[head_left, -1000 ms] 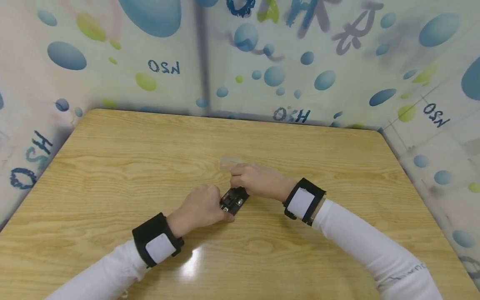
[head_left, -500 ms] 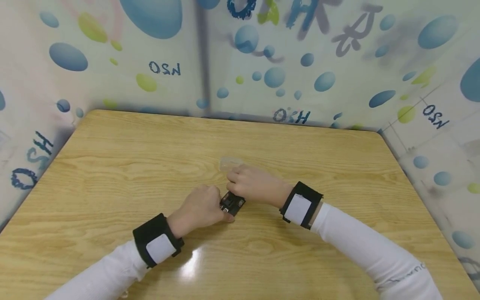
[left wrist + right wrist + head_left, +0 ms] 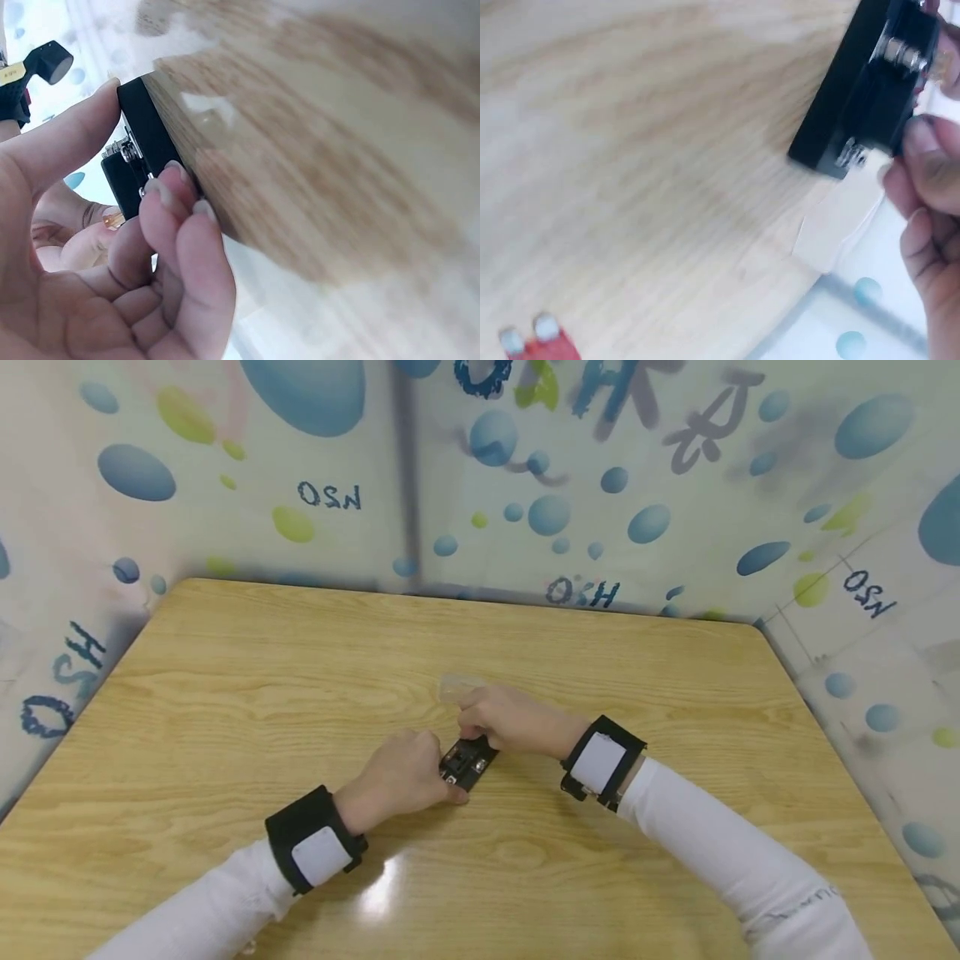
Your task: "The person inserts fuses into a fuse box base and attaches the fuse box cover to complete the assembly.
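A small black block with metal terminals (image 3: 468, 763) is close over the table in the head view, between my two hands. My left hand (image 3: 396, 777) grips its near left side, the thumb along one edge. In the left wrist view, the black block (image 3: 148, 124) shows its edge between thumb and curled fingers, with coiled metal parts on its face. My right hand (image 3: 517, 720) is at its far end. In the right wrist view, the right thumb (image 3: 922, 142) and a finger pinch at the block's raised part. An amber-coloured bit (image 3: 113, 219) shows beside the fingers; most of it is hidden.
A clear plastic piece (image 3: 456, 687) lies on the wooden table (image 3: 300, 652) just beyond my right hand. A patterned wall (image 3: 525, 552) stands behind the table. In the right wrist view, a red piece with pale tips (image 3: 547, 349) shows at the lower left.
My right hand shifted slightly left and toward me over the block half a second ago, covering more of it, then came back. The left hand and block stay in place.
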`<move>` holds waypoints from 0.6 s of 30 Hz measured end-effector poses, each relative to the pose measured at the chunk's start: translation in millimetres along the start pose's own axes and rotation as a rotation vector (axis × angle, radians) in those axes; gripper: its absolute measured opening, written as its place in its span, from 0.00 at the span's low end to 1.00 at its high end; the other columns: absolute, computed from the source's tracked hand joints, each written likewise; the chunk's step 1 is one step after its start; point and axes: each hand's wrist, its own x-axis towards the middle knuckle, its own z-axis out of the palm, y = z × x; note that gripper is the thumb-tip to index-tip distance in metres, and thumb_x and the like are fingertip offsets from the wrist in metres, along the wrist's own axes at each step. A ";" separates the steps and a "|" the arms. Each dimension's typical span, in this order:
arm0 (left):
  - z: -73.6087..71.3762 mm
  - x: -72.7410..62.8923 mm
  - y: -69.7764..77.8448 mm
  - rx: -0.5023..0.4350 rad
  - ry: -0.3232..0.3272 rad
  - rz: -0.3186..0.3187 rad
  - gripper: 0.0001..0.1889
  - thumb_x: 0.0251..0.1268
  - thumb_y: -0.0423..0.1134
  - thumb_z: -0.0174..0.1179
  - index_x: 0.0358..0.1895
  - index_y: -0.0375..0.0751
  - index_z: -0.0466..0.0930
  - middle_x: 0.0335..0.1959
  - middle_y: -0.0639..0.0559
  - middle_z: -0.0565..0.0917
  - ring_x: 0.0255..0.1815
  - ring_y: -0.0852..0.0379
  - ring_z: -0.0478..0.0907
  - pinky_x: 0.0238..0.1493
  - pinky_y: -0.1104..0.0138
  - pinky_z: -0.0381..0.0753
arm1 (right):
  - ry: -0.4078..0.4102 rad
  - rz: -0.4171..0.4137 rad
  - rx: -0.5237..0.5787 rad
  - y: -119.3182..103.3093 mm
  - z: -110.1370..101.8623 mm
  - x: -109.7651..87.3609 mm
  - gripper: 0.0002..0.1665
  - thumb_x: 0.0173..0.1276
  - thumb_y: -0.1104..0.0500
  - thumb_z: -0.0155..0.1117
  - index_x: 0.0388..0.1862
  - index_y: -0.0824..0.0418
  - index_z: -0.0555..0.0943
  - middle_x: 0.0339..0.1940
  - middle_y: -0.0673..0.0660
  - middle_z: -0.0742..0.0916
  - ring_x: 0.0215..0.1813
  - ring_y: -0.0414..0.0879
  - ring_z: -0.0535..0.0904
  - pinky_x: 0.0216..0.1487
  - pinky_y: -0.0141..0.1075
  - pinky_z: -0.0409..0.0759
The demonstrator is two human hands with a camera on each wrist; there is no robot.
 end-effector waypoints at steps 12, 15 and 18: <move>-0.1 -0.4 1.1 -0.025 -0.017 -0.007 0.24 0.41 0.51 0.79 0.28 0.36 0.77 0.18 0.51 0.77 0.16 0.59 0.69 0.17 0.69 0.67 | -0.006 0.087 0.237 14.0 -1.8 1.6 0.22 0.52 0.82 0.58 0.28 0.57 0.86 0.33 0.49 0.88 0.38 0.38 0.80 0.43 0.30 0.80; -0.3 0.1 0.9 -0.019 -0.016 -0.008 0.24 0.41 0.51 0.79 0.27 0.36 0.77 0.18 0.51 0.77 0.16 0.59 0.69 0.17 0.69 0.66 | 0.011 0.104 0.288 17.6 0.0 2.5 0.19 0.54 0.80 0.60 0.27 0.57 0.86 0.34 0.49 0.89 0.38 0.38 0.82 0.43 0.29 0.80; -0.4 0.1 1.1 -0.012 -0.013 -0.006 0.24 0.41 0.51 0.79 0.26 0.37 0.77 0.17 0.51 0.76 0.15 0.59 0.68 0.16 0.69 0.66 | 0.010 0.113 0.333 20.0 1.4 2.4 0.15 0.57 0.77 0.63 0.28 0.57 0.87 0.34 0.49 0.90 0.40 0.38 0.83 0.43 0.28 0.80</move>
